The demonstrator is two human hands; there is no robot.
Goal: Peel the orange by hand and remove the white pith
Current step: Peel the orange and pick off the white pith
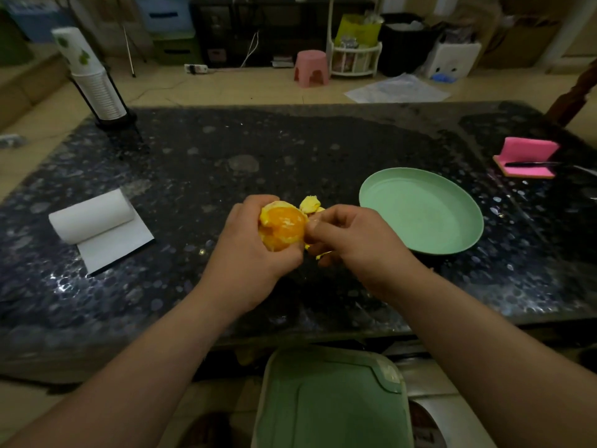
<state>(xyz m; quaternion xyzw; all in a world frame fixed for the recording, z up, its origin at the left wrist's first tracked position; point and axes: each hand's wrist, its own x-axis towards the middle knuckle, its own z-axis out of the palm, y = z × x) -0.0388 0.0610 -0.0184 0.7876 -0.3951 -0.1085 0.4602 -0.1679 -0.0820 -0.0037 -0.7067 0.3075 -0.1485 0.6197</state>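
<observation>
A dark speckled stone table (290, 150) fills most of the view, its near edge running just above a pale green lidded bin (329, 402) that stands on the floor between the person's forearms. To the right of centre on the table sits a mint green plate (452, 227), shallow and bare inside. At the left lies a roll of white paper towel (92, 216) with one sheet unrolled toward the near side. At the far left corner a stack of white paper cups (95, 82) leans in a black holder. Near the right edge a folded pink sponge cloth (529, 158) lies with a dark knife across it. Above the table's middle, just left of the plate, the left hand (248, 247) is wrapped around the orange (282, 226), whose exposed flesh faces up with pale pith clinging at the rim. The right hand (355, 240) is closed in a pinch on a strip of peel (310, 203) at the fruit's right side, fingertips touching the orange; more yellowish peel shows beneath that hand.
</observation>
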